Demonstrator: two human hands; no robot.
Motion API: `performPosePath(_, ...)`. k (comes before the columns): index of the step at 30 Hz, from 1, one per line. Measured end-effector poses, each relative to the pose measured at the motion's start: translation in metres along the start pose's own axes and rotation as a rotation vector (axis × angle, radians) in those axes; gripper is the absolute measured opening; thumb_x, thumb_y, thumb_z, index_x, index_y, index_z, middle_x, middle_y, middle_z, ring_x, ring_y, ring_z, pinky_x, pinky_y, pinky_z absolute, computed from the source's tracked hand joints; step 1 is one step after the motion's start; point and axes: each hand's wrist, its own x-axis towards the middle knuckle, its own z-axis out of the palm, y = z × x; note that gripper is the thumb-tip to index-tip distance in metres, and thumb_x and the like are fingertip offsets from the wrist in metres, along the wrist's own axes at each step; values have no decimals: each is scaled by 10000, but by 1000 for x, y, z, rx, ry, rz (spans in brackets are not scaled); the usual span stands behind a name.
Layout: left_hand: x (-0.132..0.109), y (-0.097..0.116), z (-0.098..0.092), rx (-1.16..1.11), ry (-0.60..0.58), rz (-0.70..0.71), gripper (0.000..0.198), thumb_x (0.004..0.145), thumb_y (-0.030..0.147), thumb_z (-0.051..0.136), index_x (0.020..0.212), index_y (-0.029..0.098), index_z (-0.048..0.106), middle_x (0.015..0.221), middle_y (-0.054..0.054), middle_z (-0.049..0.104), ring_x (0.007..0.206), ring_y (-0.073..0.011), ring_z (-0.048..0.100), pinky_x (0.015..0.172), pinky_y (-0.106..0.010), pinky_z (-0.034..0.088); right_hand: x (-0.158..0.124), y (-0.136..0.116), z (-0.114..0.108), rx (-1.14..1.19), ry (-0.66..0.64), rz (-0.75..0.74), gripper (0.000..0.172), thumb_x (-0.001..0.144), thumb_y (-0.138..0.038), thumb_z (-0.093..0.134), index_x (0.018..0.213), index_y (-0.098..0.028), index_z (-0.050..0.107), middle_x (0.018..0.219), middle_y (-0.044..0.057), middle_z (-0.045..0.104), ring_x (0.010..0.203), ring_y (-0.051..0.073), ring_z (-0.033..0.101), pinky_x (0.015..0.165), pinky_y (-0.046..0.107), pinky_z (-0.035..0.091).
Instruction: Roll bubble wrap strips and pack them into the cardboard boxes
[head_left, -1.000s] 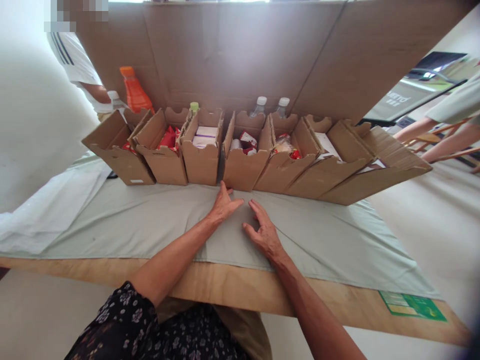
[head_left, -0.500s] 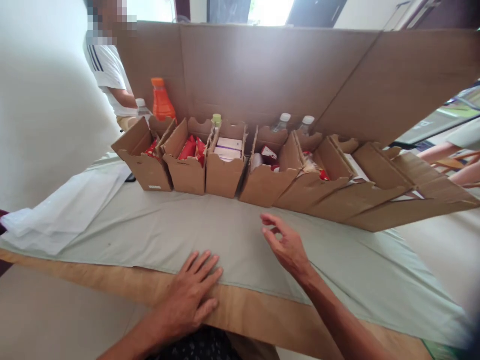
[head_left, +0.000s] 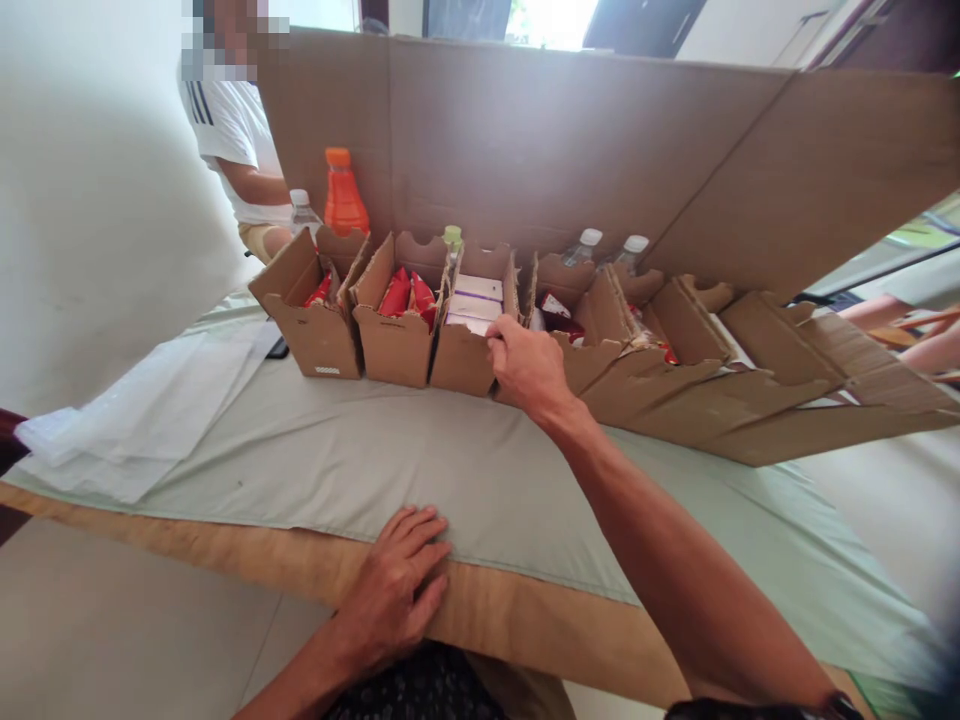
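Observation:
My right hand (head_left: 529,365) reaches to the third cardboard box (head_left: 463,362) from the left. Its fingers are curled and closed at the right corner of that box's front rim. Stacked white packs (head_left: 477,300) with purple lines sit inside, just beyond my fingertips. My left hand (head_left: 409,570) lies flat at the table's front edge, fingers stretched over the grey-green cloth (head_left: 330,450), holding nothing. To the left of the third box stands a box (head_left: 394,350) of red packets (head_left: 409,295). Right of it, a box (head_left: 592,362) partly hidden by my hand holds dark red packs (head_left: 561,318).
A tall cardboard panel (head_left: 525,150) stands behind the boxes. Before it are an orange bottle (head_left: 346,195) and several clear bottles with pale caps. Crumpled plastic sheeting (head_left: 142,430) lies at left. A person in a white shirt (head_left: 240,130) sits behind the panel at left.
My right hand has moved forward and left from above the cloth to the third box's front rim, its fingers closing there. My left hand remains on the table edge.

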Motion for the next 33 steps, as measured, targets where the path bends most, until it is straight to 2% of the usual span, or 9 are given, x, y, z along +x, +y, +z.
performPosePath(5,-7,0,0,-18,329,-93,420,915,124,551,1310,246,627,1397,-127,650,1349,-295,586,1087,-521,542,-82,17,-15,106,30,-181,199,1001,-230,505,1011,-202,701,778,41,745,682,201,680,641,283,424)
performPosePath(9,-11,3,-3,5,421,-169,531,941,153,562,1459,253,506,1480,-130,566,1382,-296,542,1133,-520,488,-165,60,-47,329,67,-314,192,1031,-292,511,999,-241,693,775,-3,739,637,150,687,630,251,489)
performPosePath(12,-10,6,-6,-63,411,-280,610,949,221,590,1533,269,420,1544,-139,500,1420,-325,494,1167,-562,430,-209,108,-66,422,216,-90,147,1003,-348,597,1093,-289,696,942,11,773,759,180,748,704,277,576)
performPosePath(15,-3,12,-8,-223,361,-421,711,950,309,618,1595,289,320,1631,-143,394,1449,-358,451,1188,-604,376,-245,153,-66,609,335,164,520,957,-388,676,1450,-354,516,1302,82,709,1042,259,753,842,368,629)
performPosePath(17,7,18,-8,-355,340,-461,765,935,353,644,1609,293,287,1667,-134,333,1475,-363,416,1199,-584,364,-265,171,-55,694,253,189,691,934,-452,690,1551,-370,391,1467,116,603,1132,291,723,847,404,643)
performPosePath(19,18,25,-7,-478,315,-468,752,913,374,672,1581,282,338,1638,-125,378,1472,-350,422,1183,-523,401,-279,174,-37,659,109,175,685,911,-525,685,1516,-319,440,1452,136,607,1083,302,735,799,413,650)
performPosePath(22,32,35,-3,-617,235,-461,601,908,387,683,1458,239,491,1459,-121,569,1363,-310,537,1113,-429,472,-280,156,-10,591,4,167,552,885,-576,679,1295,-217,589,1191,130,727,950,298,743,754,409,635)
performPosePath(26,55,35,2,-657,247,-421,485,942,371,657,1385,220,529,1355,-110,633,1239,-254,614,1053,-377,502,-250,133,7,596,78,225,410,918,-591,594,1039,-201,621,853,71,709,589,203,608,518,331,516)
performPosePath(33,132,1,14,-529,230,-276,631,930,358,609,1506,201,406,1470,-155,559,1309,-290,579,1136,-484,451,-193,166,29,596,172,305,475,853,-585,595,1129,-199,568,1016,133,713,850,299,710,633,363,526)
